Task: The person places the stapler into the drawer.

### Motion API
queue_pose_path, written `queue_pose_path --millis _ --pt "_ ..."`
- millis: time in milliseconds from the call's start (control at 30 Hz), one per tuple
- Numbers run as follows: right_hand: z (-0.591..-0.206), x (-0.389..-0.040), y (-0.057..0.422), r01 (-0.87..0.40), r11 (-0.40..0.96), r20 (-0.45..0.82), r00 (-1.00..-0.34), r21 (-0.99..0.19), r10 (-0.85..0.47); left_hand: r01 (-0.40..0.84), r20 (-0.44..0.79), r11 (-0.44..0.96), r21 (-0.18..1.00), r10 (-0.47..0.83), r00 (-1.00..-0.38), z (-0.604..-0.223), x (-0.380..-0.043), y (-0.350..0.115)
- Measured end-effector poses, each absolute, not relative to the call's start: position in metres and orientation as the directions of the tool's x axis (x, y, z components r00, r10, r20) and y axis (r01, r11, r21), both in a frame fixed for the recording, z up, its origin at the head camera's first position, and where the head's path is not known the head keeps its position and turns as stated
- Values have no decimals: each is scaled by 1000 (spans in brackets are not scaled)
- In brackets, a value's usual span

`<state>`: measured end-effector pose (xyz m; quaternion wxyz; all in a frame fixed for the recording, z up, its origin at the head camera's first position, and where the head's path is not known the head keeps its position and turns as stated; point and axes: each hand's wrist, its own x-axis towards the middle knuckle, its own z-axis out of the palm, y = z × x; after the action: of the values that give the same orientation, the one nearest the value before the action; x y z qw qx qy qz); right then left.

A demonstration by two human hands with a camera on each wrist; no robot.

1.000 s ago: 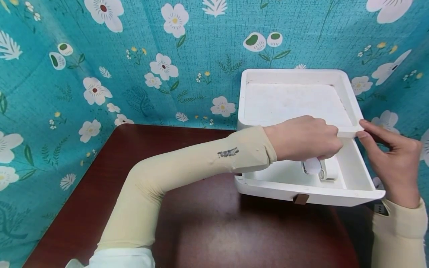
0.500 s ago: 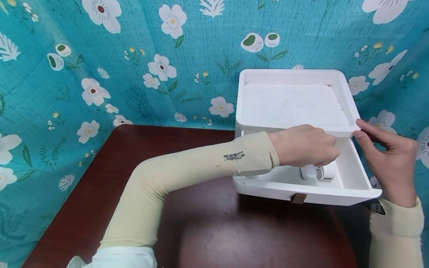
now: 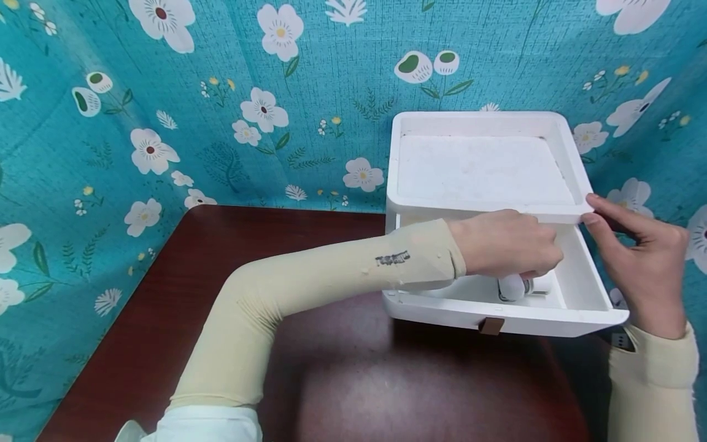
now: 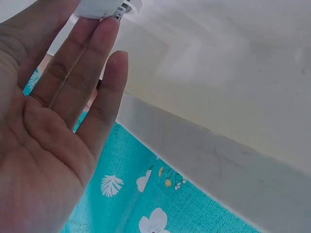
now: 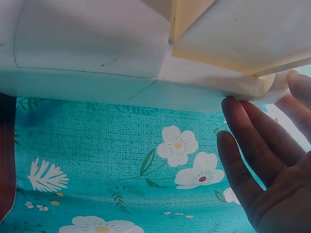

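Pinching a white rounded object (image 3: 512, 287) at the fingertips, the left hand (image 3: 505, 244) extends palm down over a white drawer (image 3: 552, 319), its forearm crossing the drawer's left side. Grip aperture is narrow: thumb and fingers meet at the object, while the outermost finger, seen from the left wrist, stands nearly straight and apart from it. The object is located inside the drawer, near the front panel and right of centre; whether its underside contacts the drawer floor cannot be determined. A white cylinder (image 3: 539, 284) lies on its side just to the right, partly covered by the hand.

The drawer is drawn forward from a white drawer unit (image 3: 480, 172) whose upper face forms a shallow rimmed tray. A brown pull tab (image 3: 491, 325) is fitted at the middle of the drawer front.

The right hand (image 3: 643, 264) secures the front right corner of the unit's rim: thumb against the front, index finger along the side, aperture limited to the corner's thickness. Beige sleeves (image 3: 331, 276) cover both forearms; the left one bears a dark mark.

The unit sits on a dark red-brown worktop (image 3: 342, 380), before a teal floral curtain (image 3: 326, 73).
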<state>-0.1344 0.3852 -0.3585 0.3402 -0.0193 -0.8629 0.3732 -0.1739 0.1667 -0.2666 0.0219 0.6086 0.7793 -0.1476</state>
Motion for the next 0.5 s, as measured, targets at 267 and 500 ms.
queue_pose_path --millis 267,500 --pt "-358 -135 385 -223 725 577 -765 -652 284 945 -186 208 -252 948 -259 -270 -179 169" --pt "-358 -135 385 -234 717 580 -764 -656 282 948 -182 211 -238 949 -257 -274 -183 171"
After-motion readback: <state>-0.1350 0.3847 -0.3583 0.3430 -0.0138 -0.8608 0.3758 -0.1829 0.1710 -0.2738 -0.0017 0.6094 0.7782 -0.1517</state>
